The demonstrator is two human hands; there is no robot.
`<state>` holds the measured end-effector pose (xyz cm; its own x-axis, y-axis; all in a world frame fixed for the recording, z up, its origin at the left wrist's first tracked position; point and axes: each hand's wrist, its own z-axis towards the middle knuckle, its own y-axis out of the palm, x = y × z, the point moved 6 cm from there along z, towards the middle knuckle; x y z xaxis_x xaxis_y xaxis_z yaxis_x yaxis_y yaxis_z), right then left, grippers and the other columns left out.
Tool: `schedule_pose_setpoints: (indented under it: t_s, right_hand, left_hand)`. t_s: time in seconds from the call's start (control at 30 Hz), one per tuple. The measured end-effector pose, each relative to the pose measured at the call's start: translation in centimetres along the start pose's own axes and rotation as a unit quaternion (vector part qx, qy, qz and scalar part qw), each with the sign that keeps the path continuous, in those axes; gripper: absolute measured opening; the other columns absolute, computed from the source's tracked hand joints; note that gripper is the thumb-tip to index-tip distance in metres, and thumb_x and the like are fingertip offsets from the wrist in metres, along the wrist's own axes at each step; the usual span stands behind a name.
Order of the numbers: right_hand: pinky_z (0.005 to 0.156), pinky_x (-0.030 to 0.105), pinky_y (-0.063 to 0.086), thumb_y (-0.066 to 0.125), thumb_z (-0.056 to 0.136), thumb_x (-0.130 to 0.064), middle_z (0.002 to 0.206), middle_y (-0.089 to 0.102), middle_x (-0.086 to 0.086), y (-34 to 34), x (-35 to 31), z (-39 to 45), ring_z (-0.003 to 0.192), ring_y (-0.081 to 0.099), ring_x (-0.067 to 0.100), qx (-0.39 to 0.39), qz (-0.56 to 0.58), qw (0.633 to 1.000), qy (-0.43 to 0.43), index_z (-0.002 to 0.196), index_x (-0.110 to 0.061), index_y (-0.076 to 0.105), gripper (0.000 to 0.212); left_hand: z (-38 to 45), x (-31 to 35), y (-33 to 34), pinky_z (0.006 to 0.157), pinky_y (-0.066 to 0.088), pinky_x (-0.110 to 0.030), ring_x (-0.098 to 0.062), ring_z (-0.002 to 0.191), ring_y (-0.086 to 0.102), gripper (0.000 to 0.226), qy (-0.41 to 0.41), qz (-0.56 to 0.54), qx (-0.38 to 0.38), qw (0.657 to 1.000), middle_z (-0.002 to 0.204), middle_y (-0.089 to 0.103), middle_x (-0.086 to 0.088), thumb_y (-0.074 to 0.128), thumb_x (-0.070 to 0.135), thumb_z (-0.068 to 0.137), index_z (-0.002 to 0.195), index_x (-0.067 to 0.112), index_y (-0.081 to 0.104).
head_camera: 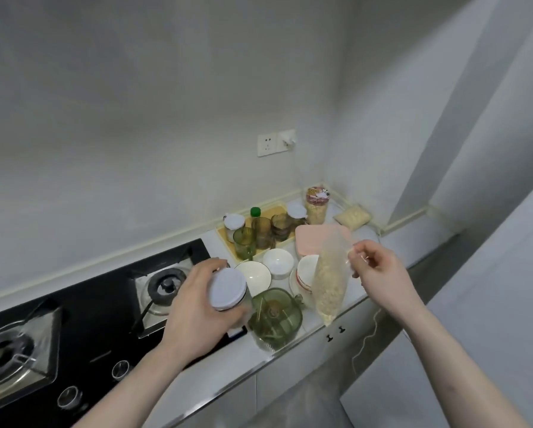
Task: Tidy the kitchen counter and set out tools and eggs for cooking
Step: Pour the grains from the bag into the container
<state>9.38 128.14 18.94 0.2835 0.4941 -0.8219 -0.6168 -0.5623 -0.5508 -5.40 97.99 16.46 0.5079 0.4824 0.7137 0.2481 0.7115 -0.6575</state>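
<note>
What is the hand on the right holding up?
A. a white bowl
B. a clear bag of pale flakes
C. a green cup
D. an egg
B: the right hand pinches the top of a clear bag of pale flakes, which hangs over the counter.

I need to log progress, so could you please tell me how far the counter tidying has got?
Early. Done: glasses and jars sit grouped on the yellow tray. In hand: the left hand grips a white-lidded jar; the right hand pinches a clear bag of grain. Left: bowls and green pitcher remain loose; no eggs or tools visible.
</note>
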Motion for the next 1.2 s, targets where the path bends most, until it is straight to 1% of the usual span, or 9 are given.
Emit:
schedule_pose_setpoints:
  t_s: [0.2,0.33,0.47,0.63,0.73,0.8,0.87,1.0,1.2]
  right_hand:
    - [0.069,0.033,0.047,0.059,0.098,-0.023,0.075,0.065,0.001,-2.5,4.0,11.2,0.073,0.063,0.022,0.033,-0.003,0.999,0.011,0.079,-0.026,0.063,0.019]
    - [0.065,0.03,0.042,0.058,0.098,-0.017,0.074,0.061,-0.002,-3.3,6.9,18.4,0.069,0.056,0.018,0.055,0.009,0.998,0.018,0.083,-0.018,0.064,0.016]
    - [0.07,0.029,0.041,0.058,0.096,-0.012,0.072,0.06,-0.004,-2.5,9.7,26.5,0.065,0.053,0.015,0.078,0.038,0.996,0.029,0.084,-0.016,0.065,0.015]
    - [0.074,0.027,0.042,0.056,0.094,-0.009,0.084,0.066,0.005,0.0,12.5,35.0,0.083,0.06,0.024,0.113,0.077,0.988,0.073,0.088,-0.014,0.069,0.015]
    - [0.083,0.028,0.044,0.057,0.094,-0.009,0.098,0.072,0.011,1.6,14.7,38.3,0.095,0.063,0.028,0.123,0.076,0.981,0.128,0.099,-0.008,0.073,0.017]
    - [0.091,0.03,0.046,0.058,0.094,-0.01,0.108,0.073,0.015,2.3,16.1,39.2,0.105,0.065,0.03,0.13,0.073,0.976,0.159,0.104,-0.007,0.074,0.02]
    - [0.095,0.034,0.047,0.058,0.094,-0.012,0.111,0.073,0.017,3.4,17.3,40.2,0.11,0.065,0.033,0.126,0.068,0.974,0.178,0.105,-0.006,0.074,0.021]
    - [0.096,0.041,0.052,0.054,0.093,-0.013,0.104,0.074,0.021,5.0,19.5,41.4,0.105,0.067,0.038,0.111,0.067,0.966,0.223,0.102,-0.004,0.074,0.024]
    - [0.092,0.031,0.051,0.058,0.086,-0.008,0.097,0.076,0.017,6.4,20.5,41.7,0.101,0.069,0.03,0.093,0.077,0.956,0.268,0.096,-0.005,0.079,0.023]
  left_hand:
    - [7.4,1.9,3.1,0.091,0.04,-0.019,0.003,0.118,0.049,0.08,0.01,0.006,0.014,1.0,0.134,0.047,0.026,0.089,0.043,0.061,0.13,0.04,0.049]
    - [11.5,2.8,5.4,0.091,0.042,-0.024,0.001,0.118,0.051,0.081,-0.006,0.011,0.024,1.0,0.134,0.046,0.028,0.089,0.048,0.061,0.131,0.042,0.048]
    - [14.9,3.9,7.6,0.087,0.041,-0.023,0.002,0.118,0.052,0.082,-0.024,0.024,0.041,0.999,0.135,0.045,0.031,0.088,0.049,0.059,0.13,0.044,0.047]
    - [18.3,4.9,9.8,0.086,0.042,-0.02,0.004,0.116,0.052,0.081,-0.037,0.023,0.065,0.997,0.134,0.047,0.032,0.088,0.041,0.056,0.126,0.045,0.048]
    - [19.7,5.0,10.6,0.085,0.041,-0.015,0.005,0.116,0.052,0.08,-0.043,0.02,0.07,0.996,0.132,0.047,0.033,0.084,0.045,0.054,0.125,0.046,0.049]
    - [20.1,5.2,10.7,0.086,0.041,-0.016,0.005,0.117,0.053,0.078,-0.038,0.026,0.067,0.997,0.133,0.046,0.033,0.081,0.05,0.054,0.125,0.045,0.049]
    - [20.7,4.9,10.8,0.087,0.042,-0.017,0.005,0.118,0.053,0.075,-0.041,0.035,0.07,0.996,0.134,0.047,0.032,0.084,0.048,0.058,0.125,0.043,0.05]
    - [21.4,4.5,10.8,0.094,0.047,-0.025,0.003,0.122,0.052,0.074,-0.046,0.051,0.079,0.995,0.135,0.046,0.031,0.085,0.049,0.061,0.126,0.043,0.049]
    - [21.6,3.6,11.3,0.097,0.05,-0.031,-0.001,0.122,0.052,0.076,-0.054,0.063,0.076,0.994,0.134,0.047,0.029,0.082,0.052,0.061,0.129,0.042,0.048]
